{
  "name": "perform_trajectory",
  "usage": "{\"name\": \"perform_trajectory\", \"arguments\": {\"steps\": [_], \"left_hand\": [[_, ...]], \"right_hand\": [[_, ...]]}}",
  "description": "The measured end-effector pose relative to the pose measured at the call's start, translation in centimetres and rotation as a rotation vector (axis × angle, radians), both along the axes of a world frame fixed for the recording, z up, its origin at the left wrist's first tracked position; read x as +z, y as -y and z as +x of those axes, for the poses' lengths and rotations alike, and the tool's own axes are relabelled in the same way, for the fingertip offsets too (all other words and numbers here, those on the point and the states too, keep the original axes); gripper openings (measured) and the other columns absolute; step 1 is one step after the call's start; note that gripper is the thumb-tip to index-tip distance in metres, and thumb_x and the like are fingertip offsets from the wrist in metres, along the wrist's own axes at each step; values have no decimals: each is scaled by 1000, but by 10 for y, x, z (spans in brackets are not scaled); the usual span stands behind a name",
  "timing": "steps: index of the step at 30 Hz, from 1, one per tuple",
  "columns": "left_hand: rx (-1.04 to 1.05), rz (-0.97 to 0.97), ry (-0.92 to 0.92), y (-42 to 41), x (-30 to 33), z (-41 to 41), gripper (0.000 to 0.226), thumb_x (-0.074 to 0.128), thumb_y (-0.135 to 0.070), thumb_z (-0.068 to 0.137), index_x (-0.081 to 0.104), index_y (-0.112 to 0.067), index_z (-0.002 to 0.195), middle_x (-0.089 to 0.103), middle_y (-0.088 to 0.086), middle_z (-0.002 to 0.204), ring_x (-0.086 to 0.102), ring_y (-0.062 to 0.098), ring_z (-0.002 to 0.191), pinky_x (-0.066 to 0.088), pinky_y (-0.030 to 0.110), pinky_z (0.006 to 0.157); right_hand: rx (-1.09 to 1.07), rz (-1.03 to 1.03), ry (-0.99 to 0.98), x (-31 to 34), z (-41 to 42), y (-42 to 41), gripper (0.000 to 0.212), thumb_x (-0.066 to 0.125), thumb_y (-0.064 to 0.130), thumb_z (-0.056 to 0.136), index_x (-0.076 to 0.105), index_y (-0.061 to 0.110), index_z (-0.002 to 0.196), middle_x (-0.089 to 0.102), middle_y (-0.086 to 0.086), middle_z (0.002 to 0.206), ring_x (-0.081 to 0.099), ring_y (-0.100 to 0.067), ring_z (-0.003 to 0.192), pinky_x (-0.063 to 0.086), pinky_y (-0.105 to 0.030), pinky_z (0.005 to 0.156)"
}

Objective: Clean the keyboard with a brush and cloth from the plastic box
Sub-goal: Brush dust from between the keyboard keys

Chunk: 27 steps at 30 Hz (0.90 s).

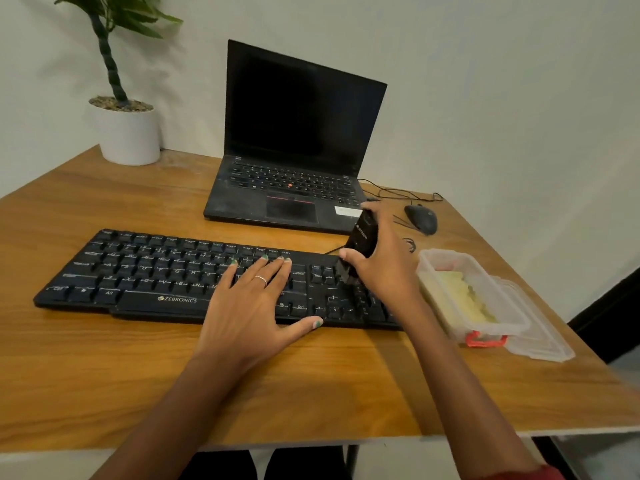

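Zebronics keyboard (166,275) lies flat across the middle of the frame on the wooden desk (104,375). I note the left hand (249,306) resting on its keys, fingers straight and spread. The right hand (381,265) grips a black brush (360,237), bristle end down on the keys beside the number pad (contact looks likely). At right, the plastic box (446,268) holds a yellow cloth (464,299).

**Clearance around keyboard**

Keyboard (166,275) centre. 12 o'clock: laptop (294,150) near, narrow bare strip between. 3 o'clock: plastic box (474,296) just beside. 6 and 9 o'clock: bare table (104,375), passable. 10 o'clock: plant pot (126,133), well apart.
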State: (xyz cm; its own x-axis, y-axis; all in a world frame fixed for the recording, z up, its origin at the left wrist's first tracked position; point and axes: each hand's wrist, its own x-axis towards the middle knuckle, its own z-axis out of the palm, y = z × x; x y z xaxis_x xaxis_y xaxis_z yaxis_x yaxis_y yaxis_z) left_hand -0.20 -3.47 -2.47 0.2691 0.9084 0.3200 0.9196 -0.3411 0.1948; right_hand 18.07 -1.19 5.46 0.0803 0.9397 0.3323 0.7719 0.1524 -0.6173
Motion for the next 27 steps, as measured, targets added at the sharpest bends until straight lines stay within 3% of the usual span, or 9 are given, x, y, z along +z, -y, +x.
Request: {"name": "perform_trajectory", "arguments": {"steps": [4,7,9,12,14,19,21,24,27], "left_hand": [[1,0,0,0,0,-1,108,7,-90,71,31,-20,150,36,-2,153,29,16,143,16,45,117],[1,5,-14,-1,-1,-1,107,8,-90,73,34,-20,149,39,-1,151,32,17,142,18,46,117],[4,7,-13,0,0,0,106,9,-90,73,35,-20,148,40,-1,150,33,17,141,19,46,116],[7,-7,-19,0,0,0,106,8,-90,72,29,-22,151,34,-3,154,27,15,144,14,44,118],[10,-3,-26,-1,0,0,107,7,-90,71,27,-23,151,32,-4,155,25,14,144,13,43,118],[11,-5,-28,0,-1,-1,106,9,-90,72,33,-22,150,37,-3,152,29,16,143,16,43,117],[16,-5,-32,0,0,-1,107,7,-90,72,30,-22,151,34,-3,154,26,15,144,14,43,118],[21,-26,-59,0,2,0,109,0,-89,68,20,-25,153,25,-6,158,17,12,146,8,40,119],[23,-26,-56,0,3,-1,108,-1,-89,67,18,-26,153,23,-6,158,15,12,147,6,39,119]], "right_hand": [[91,-199,53,14,14,-2,69,77,20,75,33,32,127,56,0,117,58,-21,103,54,-38,83],[33,-11,46,2,4,-6,68,75,20,78,33,32,131,57,2,117,57,-16,105,40,-3,68],[-15,30,-2,-3,1,-4,68,73,20,79,32,31,133,57,3,119,56,-14,106,37,1,63],[74,-149,32,9,12,2,70,76,21,77,31,33,129,56,0,119,58,-20,105,54,-29,81],[131,-255,102,19,15,7,70,77,21,75,31,33,127,55,-1,118,58,-21,103,56,-39,82],[19,8,50,1,-4,16,67,72,20,81,30,33,132,57,0,120,58,-20,106,51,-29,83],[19,-27,52,3,-1,19,67,72,22,81,29,32,132,57,-1,121,57,-20,107,48,-25,81],[123,-205,155,16,6,25,68,74,23,79,29,35,129,54,-1,124,57,-21,107,54,-35,84],[74,-66,118,6,0,25,67,72,22,80,30,34,131,58,0,119,58,-18,105,53,-30,81]]}}
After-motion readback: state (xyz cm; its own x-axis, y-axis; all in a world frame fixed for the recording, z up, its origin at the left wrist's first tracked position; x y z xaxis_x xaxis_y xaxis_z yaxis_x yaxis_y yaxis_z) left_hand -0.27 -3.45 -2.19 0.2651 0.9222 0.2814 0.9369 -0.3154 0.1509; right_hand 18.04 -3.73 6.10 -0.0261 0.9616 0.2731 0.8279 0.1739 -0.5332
